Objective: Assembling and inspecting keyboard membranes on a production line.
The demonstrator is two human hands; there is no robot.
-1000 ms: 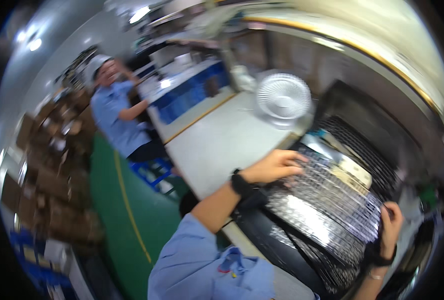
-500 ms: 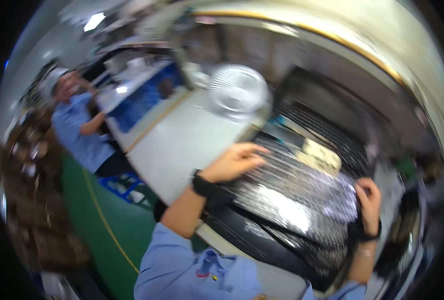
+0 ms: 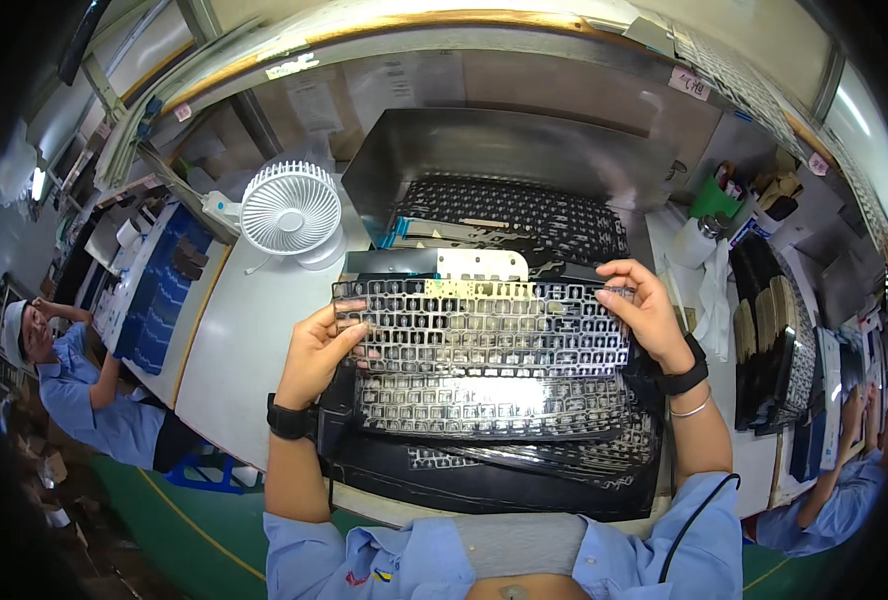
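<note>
In the head view, a pale workbench (image 3: 234, 340) curves through the fisheye beneath a wood-edged shelf (image 3: 394, 45). A white fan (image 3: 289, 215) stands at its left; a green cup (image 3: 716, 195) and a bottle (image 3: 699, 235) stand at its right. Green floor (image 3: 129, 500) with a yellow line shows at lower left, where a seated co-worker (image 3: 89, 390) in blue leans at another table.

At the centre, a thin key-grid plate (image 3: 484, 325) is held above a pile of similar grids (image 3: 484, 410). The left hand (image 3: 314, 355) pinches its left edge; the right hand (image 3: 654, 315) grips its upper right corner between thumb and fingers.

The plate partly covers a cream piece (image 3: 484, 263), whose lower part shows through the openings. Glare washes out the pile's middle, so its layers cannot be counted. A second person (image 3: 844, 500) is cut off at the dark right rim, and the boxes (image 3: 54, 465) at lower left are dim.
</note>
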